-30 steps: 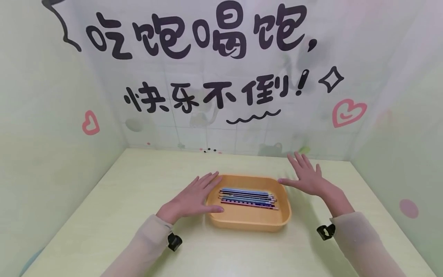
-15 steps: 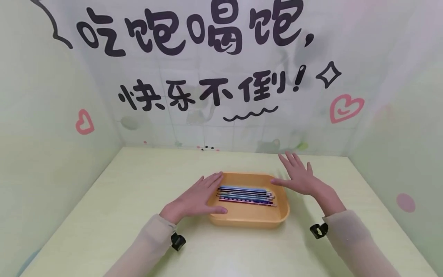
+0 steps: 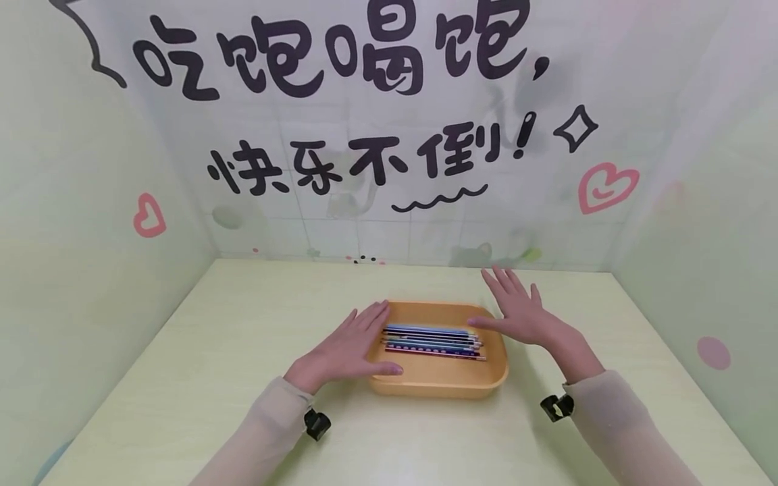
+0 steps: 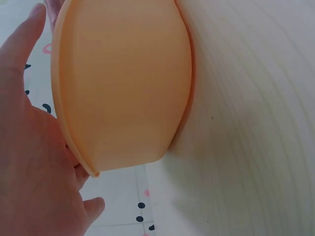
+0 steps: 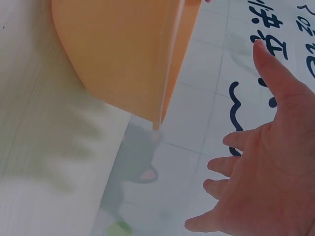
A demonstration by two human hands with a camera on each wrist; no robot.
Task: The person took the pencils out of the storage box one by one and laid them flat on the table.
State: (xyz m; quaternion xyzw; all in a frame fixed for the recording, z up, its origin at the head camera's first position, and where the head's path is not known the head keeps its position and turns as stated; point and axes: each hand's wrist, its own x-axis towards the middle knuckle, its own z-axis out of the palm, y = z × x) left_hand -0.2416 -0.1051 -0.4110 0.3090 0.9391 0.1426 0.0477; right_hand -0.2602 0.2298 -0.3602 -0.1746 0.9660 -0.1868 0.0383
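An orange plastic tray with rounded corners stands on the table. Inside it lies a row of several pencils, side by side and lengthwise. My left hand overlaps the tray's left rim in the head view, fingers straight and thumb spread out over the inside. The left wrist view has the tray's outer wall right beside the palm. My right hand is spread with straight fingers at the tray's right rear corner, its thumb reaching over the rim. In the right wrist view a gap shows between this hand and the tray.
A pale wood-grain table extends around the tray. Behind it rises a back wall with black lettering, and side walls close in the left and right. Black wrist cameras sit at both cuffs.
My right hand has moved left, bringing its thumb over the tray's rim. The left hand has shifted slightly right over the left rim. The head view has tilted a little; the pencils lie the same.
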